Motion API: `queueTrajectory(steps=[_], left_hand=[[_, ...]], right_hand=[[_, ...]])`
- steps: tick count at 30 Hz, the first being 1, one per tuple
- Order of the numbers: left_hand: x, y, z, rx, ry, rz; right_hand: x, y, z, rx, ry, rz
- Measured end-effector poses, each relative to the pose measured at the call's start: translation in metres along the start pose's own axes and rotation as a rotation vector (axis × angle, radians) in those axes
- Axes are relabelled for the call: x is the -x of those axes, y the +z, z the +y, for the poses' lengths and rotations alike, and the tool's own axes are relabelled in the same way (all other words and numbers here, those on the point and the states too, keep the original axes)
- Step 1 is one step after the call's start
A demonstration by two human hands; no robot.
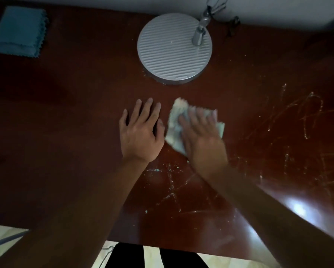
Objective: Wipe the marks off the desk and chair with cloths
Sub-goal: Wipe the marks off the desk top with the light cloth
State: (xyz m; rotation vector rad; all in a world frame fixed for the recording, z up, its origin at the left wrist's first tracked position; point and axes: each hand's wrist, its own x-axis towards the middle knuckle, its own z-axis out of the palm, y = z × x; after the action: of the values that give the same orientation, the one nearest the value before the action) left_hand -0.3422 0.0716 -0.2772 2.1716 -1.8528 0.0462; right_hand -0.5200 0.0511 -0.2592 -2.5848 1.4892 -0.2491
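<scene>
While pressed flat, cloth (175,122) under right hand (201,140), beside left hand (141,136).

Lamp base (174,48) behind both hands (folded cloths (20,30) far left) on desk (65,132).

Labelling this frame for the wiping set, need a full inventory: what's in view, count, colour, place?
desk: 1, dark red-brown, fills the view
marks: many, whitish scribbles, right and near-centre of desk
wiping cloth: 1, pale, centre of desk, under the right hand
folded cloths: stack, count unclear, teal, far-left corner
lamp base: 1, silver, ribbed round disc, far centre
left hand: flat on desk, beside the cloth
right hand: blurred, pressing the wiping cloth
</scene>
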Motion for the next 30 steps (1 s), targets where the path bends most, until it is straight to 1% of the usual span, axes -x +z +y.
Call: queueTrajectory(steps=[2, 4, 5, 7, 9, 10, 13, 15, 16, 18, 19, 20, 23, 25, 28, 30], left_hand=[[-0.001, -0.003, 0.001, 0.006, -0.001, -0.026], [-0.001, -0.007, 0.002, 0.017, -0.008, -0.057], [-0.003, -0.009, 0.001, 0.021, -0.008, -0.073], [-0.003, -0.014, 0.001, 0.034, -0.004, -0.114], [0.000, -0.019, -0.001, 0.037, 0.022, -0.125], [0.006, -0.022, -0.003, 0.027, 0.046, -0.120], [0.030, -0.031, -0.020, 0.012, 0.089, -0.107], [0.048, -0.035, -0.038, -0.025, 0.103, -0.104], [0.056, -0.038, -0.048, -0.047, 0.107, -0.106], [0.065, -0.040, -0.063, -0.061, 0.100, -0.103], [0.068, -0.041, -0.067, -0.054, 0.090, -0.098], [0.070, -0.041, -0.069, -0.045, 0.082, -0.092], [0.072, -0.037, -0.071, -0.025, 0.074, -0.060], [0.073, -0.035, -0.072, -0.024, 0.065, -0.055], [0.072, -0.035, -0.072, -0.035, 0.051, -0.051], [0.073, -0.035, -0.073, -0.033, 0.044, -0.058]], right_hand=[[0.023, 0.002, -0.009, -0.002, -0.105, -0.034], [0.010, -0.005, 0.005, 0.038, -0.182, -0.094], [-0.004, -0.009, 0.013, 0.060, -0.165, -0.128], [-0.030, -0.013, 0.026, 0.059, -0.051, -0.113], [-0.032, -0.011, 0.019, 0.061, 0.050, -0.102], [-0.020, -0.008, 0.006, 0.065, 0.044, -0.106], [0.040, -0.002, -0.040, 0.041, -0.117, -0.140], [0.068, -0.001, -0.054, -0.003, -0.182, -0.124], [0.069, -0.002, -0.055, -0.008, -0.209, -0.120], [0.053, -0.005, -0.045, 0.047, -0.263, -0.165], [0.037, -0.006, -0.037, 0.071, -0.261, -0.181], [0.016, -0.006, -0.029, 0.084, -0.220, -0.181], [-0.040, -0.002, -0.017, 0.096, -0.006, -0.125], [-0.039, 0.003, -0.030, 0.072, 0.021, -0.088], [0.018, 0.010, -0.066, 0.043, -0.108, -0.078], [0.049, 0.009, -0.077, 0.012, -0.202, -0.081]])
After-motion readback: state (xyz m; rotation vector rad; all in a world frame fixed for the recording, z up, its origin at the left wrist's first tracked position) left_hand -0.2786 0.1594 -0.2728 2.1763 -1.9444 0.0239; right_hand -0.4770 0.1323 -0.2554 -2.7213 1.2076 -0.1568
